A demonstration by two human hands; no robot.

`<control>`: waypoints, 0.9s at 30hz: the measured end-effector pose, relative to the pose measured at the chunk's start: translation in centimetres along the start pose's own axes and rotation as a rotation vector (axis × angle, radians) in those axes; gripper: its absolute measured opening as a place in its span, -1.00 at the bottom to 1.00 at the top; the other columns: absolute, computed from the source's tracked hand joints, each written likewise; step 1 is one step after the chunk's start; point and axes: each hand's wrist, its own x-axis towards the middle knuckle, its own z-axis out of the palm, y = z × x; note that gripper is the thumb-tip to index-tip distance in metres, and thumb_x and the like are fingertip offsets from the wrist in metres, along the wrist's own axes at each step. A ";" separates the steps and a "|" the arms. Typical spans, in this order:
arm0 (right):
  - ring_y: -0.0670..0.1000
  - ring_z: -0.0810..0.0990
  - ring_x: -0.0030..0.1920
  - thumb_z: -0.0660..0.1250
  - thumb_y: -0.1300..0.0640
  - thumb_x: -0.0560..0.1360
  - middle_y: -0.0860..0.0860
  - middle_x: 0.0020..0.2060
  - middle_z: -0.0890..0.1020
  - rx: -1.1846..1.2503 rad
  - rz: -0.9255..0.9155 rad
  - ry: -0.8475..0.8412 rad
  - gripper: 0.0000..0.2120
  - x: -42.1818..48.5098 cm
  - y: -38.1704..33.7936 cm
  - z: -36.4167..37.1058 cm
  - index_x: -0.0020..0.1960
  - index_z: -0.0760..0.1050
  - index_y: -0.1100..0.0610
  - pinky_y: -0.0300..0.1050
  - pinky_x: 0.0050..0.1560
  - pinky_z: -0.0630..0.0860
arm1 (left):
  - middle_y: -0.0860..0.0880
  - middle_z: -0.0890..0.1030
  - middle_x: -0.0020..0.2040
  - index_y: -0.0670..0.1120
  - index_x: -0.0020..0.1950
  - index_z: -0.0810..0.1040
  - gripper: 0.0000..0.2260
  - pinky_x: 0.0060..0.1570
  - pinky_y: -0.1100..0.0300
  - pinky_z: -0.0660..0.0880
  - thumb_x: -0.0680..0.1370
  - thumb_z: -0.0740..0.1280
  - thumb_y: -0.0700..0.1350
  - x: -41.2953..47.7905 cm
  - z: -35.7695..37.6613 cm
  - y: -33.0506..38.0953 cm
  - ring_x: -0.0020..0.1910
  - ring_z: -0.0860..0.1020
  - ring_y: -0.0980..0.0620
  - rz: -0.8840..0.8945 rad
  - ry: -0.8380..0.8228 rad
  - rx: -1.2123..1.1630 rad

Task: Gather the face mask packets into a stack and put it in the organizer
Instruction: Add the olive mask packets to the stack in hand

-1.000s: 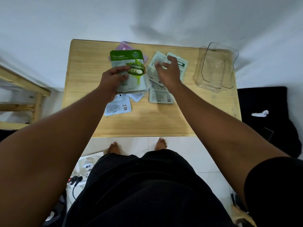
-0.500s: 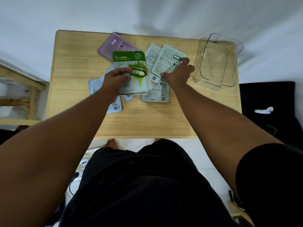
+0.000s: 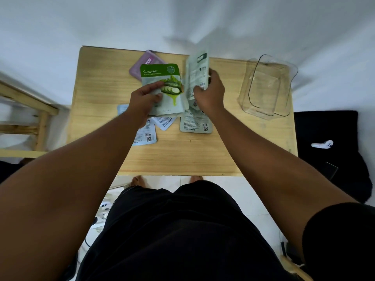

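My left hand (image 3: 145, 101) grips a green cucumber face mask packet (image 3: 162, 78) over the middle of the wooden table (image 3: 182, 155). My right hand (image 3: 210, 94) holds a pale grey-green packet (image 3: 197, 72) lifted on edge, right beside the cucumber packet. A purple packet (image 3: 149, 61) lies flat behind them. A pale packet with a QR code (image 3: 195, 123) lies below my right hand. Light blue packets (image 3: 146, 135) lie partly under my left wrist. The clear plastic organizer (image 3: 267, 86) stands empty at the table's right end.
A wooden frame (image 3: 30, 110) stands left of the table. A black cloth (image 3: 332, 151) with a small white object on it lies on the floor at the right. Cables and a power strip (image 3: 103, 211) lie on the floor near my feet.
My right hand has lifted the pale grey-green packet off the table and tipped it up on edge toward the cucumber packet. My left hand keeps hold of the cucumber packet.
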 end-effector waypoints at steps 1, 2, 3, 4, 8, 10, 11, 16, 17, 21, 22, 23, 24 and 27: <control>0.04 0.63 0.03 0.34 0.32 0.42 0.11 0.09 0.66 -0.028 -0.059 -0.018 -0.50 -0.6 -0.7 0.4 0.36 0.43 0.23 -0.16 0.01 0.58 | 0.00 0.66 0.19 -0.03 0.25 0.66 -0.62 0.12 -0.08 0.62 0.52 0.35 -0.37 -0.2 0.0 0.2 0.21 0.62 -0.10 0.006 -0.004 -0.001; 0.04 0.62 0.06 0.34 0.32 0.43 0.12 0.10 0.65 -0.046 -0.107 -0.039 -0.54 -1.1 -1.3 0.8 0.33 0.46 0.24 -0.19 0.05 0.55 | -0.02 0.67 0.20 -0.03 0.24 0.67 -0.63 0.12 -0.08 0.62 0.51 0.36 -0.35 -0.4 0.0 0.5 0.21 0.62 -0.11 0.010 -0.001 -0.007; 0.06 0.62 0.09 0.36 0.30 0.43 0.13 0.11 0.64 -0.059 -0.157 -0.068 -0.54 -1.7 -1.9 1.2 0.33 0.47 0.24 -0.18 0.10 0.54 | -0.05 0.67 0.19 -0.04 0.23 0.67 -0.67 0.09 -0.07 0.63 0.51 0.39 -0.31 -0.7 0.1 0.8 0.20 0.63 -0.12 0.011 0.006 -0.021; 0.07 0.61 0.10 0.38 0.27 0.42 0.13 0.11 0.62 -0.091 -0.205 -0.102 -0.52 -2.2 -2.4 1.7 0.33 0.48 0.22 -0.10 0.14 0.56 | -0.07 0.68 0.18 -0.04 0.21 0.68 -0.71 0.06 -0.08 0.64 0.51 0.43 -0.24 -0.9 0.2 1.1 0.18 0.64 -0.13 0.009 0.014 -0.045; 0.07 0.55 0.14 0.47 0.06 0.33 0.07 0.14 0.54 -0.322 -0.366 -0.170 -0.44 -3.0 -3.2 2.6 0.31 0.52 0.10 0.09 0.11 0.57 | -0.12 0.72 0.11 -0.09 0.15 0.69 -0.68 -0.04 -0.13 0.66 0.48 0.50 0.05 -1.9 0.3 2.0 0.07 0.70 -0.14 0.008 -0.004 -0.138; 0.09 0.52 0.18 0.47 -0.05 0.31 0.03 0.17 0.53 -0.444 -0.425 -0.195 -0.38 -3.4 -3.7 2.5 0.34 0.50 0.05 0.12 0.13 0.53 | -0.12 0.73 0.09 -0.09 0.10 0.69 -0.69 -0.08 -0.11 0.67 0.49 0.49 0.09 -2.4 -0.1 2.2 0.03 0.71 -0.13 0.013 -0.005 -0.148; 0.10 0.50 0.20 0.46 -0.09 0.31 0.02 0.19 0.52 -0.509 -0.466 -0.219 -0.36 -3.6 -3.9 2.5 0.36 0.49 0.03 0.14 0.15 0.50 | -0.11 0.73 0.07 -0.08 0.08 0.69 -0.70 -0.10 -0.10 0.68 0.49 0.49 0.09 -2.6 -0.5 2.2 0.01 0.72 -0.13 0.014 0.006 -0.153; 0.09 0.40 0.31 0.41 -0.24 0.34 -0.03 0.25 0.48 -0.641 -0.615 -0.450 -0.36 -4.3 -4.3 2.1 0.37 0.47 -0.06 0.21 0.25 0.39 | -0.06 0.75 -0.05 -0.06 0.05 0.71 -0.85 -0.16 -0.12 0.68 0.49 0.51 -0.12 -2.7 -2.7 1.6 -0.08 0.73 -0.12 0.031 0.044 -0.082; 0.07 0.40 0.32 0.41 -0.24 0.35 -0.04 0.26 0.48 -0.571 -0.599 -0.452 -0.43 -4.3 -4.0 2.1 0.32 0.51 -0.09 0.18 0.27 0.37 | -0.06 0.75 -0.05 -0.05 0.03 0.71 -0.87 -0.13 -0.15 0.67 0.49 0.51 -0.15 -2.6 -3.1 1.5 -0.08 0.73 -0.11 0.029 0.058 -0.071; 0.03 0.44 0.31 0.45 -0.07 0.39 -0.02 0.26 0.51 -0.154 -0.330 -0.284 -0.68 -3.7 -3.3 3.1 0.14 0.61 -0.09 0.09 0.36 0.41 | -0.01 0.75 -0.10 -0.03 0.00 0.72 -0.88 -0.13 -0.11 0.66 0.48 0.52 -0.16 -2.8 -4.2 1.1 -0.09 0.73 -0.08 0.017 0.042 -0.065; 0.01 0.47 0.29 0.46 0.02 0.42 -0.01 0.24 0.55 -0.061 -0.213 -0.299 -0.72 -3.4 -3.4 3.3 0.13 0.61 -0.06 0.08 0.35 0.45 | -0.03 0.75 -0.07 -0.05 0.04 0.71 -0.85 -0.12 -0.11 0.66 0.48 0.51 -0.16 -2.9 -4.4 1.0 -0.04 0.73 -0.12 0.019 0.022 -0.064; -0.01 0.51 0.26 0.46 0.11 0.44 -0.01 0.22 0.58 0.028 -0.099 -0.341 -0.73 -3.2 -3.4 3.5 0.13 0.62 -0.03 0.07 0.33 0.49 | -0.06 0.74 -0.01 -0.07 0.09 0.71 -0.81 -0.11 -0.12 0.66 0.48 0.51 -0.16 -2.9 -4.5 0.9 0.02 0.71 -0.15 0.029 0.002 -0.066; -0.01 0.54 0.24 0.46 0.18 0.45 -0.02 0.21 0.60 0.085 -0.020 -0.380 -0.72 -3.0 -3.4 3.7 0.14 0.62 -0.02 0.07 0.31 0.53 | -0.09 0.73 0.06 -0.09 0.16 0.69 -0.75 -0.09 -0.13 0.65 0.49 0.50 -0.16 -3.0 -4.5 0.8 0.07 0.70 -0.18 0.042 -0.022 -0.070; 0.00 0.57 0.24 0.47 0.26 0.44 -0.03 0.18 0.61 0.147 0.032 -0.416 -0.67 -2.6 -2.6 4.3 0.15 0.61 0.00 0.06 0.29 0.56 | -0.08 0.65 0.25 0.03 0.38 0.56 -0.58 -0.11 -0.08 0.66 0.52 0.47 -0.18 -2.9 -4.5 0.8 0.13 0.67 -0.15 0.083 -0.048 -0.070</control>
